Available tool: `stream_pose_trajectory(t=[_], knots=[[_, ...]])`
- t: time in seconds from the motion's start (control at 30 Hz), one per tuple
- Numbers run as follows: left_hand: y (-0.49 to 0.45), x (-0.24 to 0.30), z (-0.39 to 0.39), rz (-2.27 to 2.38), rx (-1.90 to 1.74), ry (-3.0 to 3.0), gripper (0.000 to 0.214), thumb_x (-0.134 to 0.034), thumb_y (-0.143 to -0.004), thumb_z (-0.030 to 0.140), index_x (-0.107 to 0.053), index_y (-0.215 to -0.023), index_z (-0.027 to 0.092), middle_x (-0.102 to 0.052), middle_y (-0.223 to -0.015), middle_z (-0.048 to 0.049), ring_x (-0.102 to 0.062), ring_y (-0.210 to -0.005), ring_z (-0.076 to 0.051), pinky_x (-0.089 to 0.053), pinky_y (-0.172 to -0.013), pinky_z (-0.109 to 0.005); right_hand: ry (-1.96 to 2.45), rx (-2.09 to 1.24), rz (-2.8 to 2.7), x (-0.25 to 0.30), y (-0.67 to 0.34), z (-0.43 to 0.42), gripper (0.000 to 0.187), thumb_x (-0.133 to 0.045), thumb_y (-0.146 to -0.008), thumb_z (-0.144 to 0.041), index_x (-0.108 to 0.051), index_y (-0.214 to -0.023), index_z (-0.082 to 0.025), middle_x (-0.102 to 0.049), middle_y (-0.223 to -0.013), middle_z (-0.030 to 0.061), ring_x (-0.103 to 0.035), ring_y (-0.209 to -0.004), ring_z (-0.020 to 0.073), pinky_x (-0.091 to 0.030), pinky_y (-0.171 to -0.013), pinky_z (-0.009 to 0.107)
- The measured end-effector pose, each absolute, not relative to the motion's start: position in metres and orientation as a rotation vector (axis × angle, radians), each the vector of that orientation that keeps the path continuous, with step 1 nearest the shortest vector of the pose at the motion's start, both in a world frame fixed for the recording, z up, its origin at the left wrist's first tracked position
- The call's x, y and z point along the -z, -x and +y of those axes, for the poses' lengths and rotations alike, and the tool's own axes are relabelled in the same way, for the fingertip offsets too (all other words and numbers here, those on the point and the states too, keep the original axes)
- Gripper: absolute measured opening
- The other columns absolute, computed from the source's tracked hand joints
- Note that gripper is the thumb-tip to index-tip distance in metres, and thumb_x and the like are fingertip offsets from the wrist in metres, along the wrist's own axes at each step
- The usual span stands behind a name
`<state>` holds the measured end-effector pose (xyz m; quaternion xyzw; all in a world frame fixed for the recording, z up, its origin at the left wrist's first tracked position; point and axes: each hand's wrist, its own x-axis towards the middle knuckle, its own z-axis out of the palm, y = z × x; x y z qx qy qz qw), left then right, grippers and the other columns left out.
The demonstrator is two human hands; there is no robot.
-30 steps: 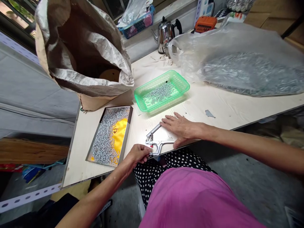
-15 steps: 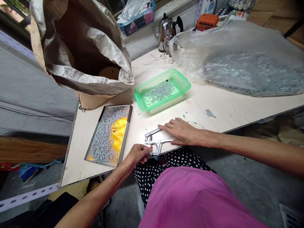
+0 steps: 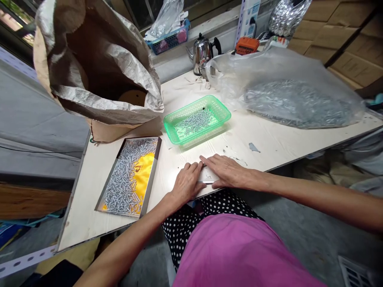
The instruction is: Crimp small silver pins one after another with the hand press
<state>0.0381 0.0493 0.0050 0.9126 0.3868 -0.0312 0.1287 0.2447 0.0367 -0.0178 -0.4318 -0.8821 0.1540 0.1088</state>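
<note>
Silver spring-loaded pliers (image 3: 207, 177) lie at the table's front edge, in front of my body. My left hand (image 3: 188, 179) wraps over their head end and hides the jaws and spring. Around the handles at the other end is my right hand (image 3: 229, 171), thumb on the near handle and fingers over the far one. Just beyond my hands stands a green plastic basket (image 3: 206, 134) with small silver metal pins (image 3: 197, 121) in it. To my left, a shallow tray (image 3: 151, 175) holds many similar pins over a yellow cloth or sheet.
A large open woven sack (image 3: 119, 103) stands at the back left. At the back right lies a clear plastic bag (image 3: 287, 103) full of metal pieces. Behind are a steel kettle (image 3: 201, 54), an orange box (image 3: 247, 46) and cardboard (image 3: 332, 32). A grey scrap (image 3: 254, 147) lies on the table (image 3: 281, 145).
My left hand has moved from the near tip of the pliers up over their head, covering it. My right hand keeps its hold on the handles. The view has shifted slightly.
</note>
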Motion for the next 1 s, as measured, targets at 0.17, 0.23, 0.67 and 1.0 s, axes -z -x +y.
stream_pose_trajectory(t=[0.17,0.23,0.67,1.0], knots=[[-0.046,-0.007,0.061,1.023,0.122,-2.649,0.063,-0.067,-0.085,0.043,-0.044,-0.136,0.015,-0.057,-0.119,-0.0129,-0.049,-0.106,-0.028,-0.046,-0.091,-0.043,1.378,-0.409,-2.643,0.01,-0.254,0.034,0.048,-0.079,-0.073,-0.04,-0.059,-0.108,-0.013,-0.06,-0.101,0.0132,-0.054,-0.092,0.0274,-0.046,-0.078,0.039],[-0.049,-0.007,0.062,0.956,0.118,-2.631,0.051,-0.064,-0.087,0.044,-0.051,-0.128,0.016,-0.059,-0.112,-0.0107,-0.05,-0.101,-0.026,-0.046,-0.088,-0.04,1.356,-0.395,-2.661,0.008,-0.254,0.031,0.034,-0.074,-0.08,-0.038,-0.061,-0.1,-0.013,-0.061,-0.097,0.012,-0.054,-0.089,0.0252,-0.044,-0.076,0.036],[-0.053,0.007,0.06,0.921,0.047,-2.643,0.031,-0.045,-0.099,0.035,-0.063,-0.083,0.016,-0.059,-0.084,-0.0066,-0.052,-0.085,-0.021,-0.045,-0.077,-0.034,1.141,-0.403,-2.636,0.027,-0.246,0.031,0.021,-0.046,-0.098,-0.018,-0.06,-0.082,-0.015,-0.06,-0.078,0.0043,-0.05,-0.074,0.0181,-0.036,-0.071,0.031],[-0.052,0.014,0.018,1.143,-0.298,-2.609,0.041,-0.056,-0.094,0.034,-0.05,-0.131,0.017,-0.05,-0.14,-0.0172,-0.047,-0.13,-0.031,-0.044,-0.104,-0.05,1.298,-0.369,-2.653,0.017,-0.268,0.055,0.041,-0.062,-0.088,-0.046,-0.063,-0.114,-0.015,-0.061,-0.105,0.0134,-0.052,-0.094,0.027,-0.04,-0.079,0.038]])
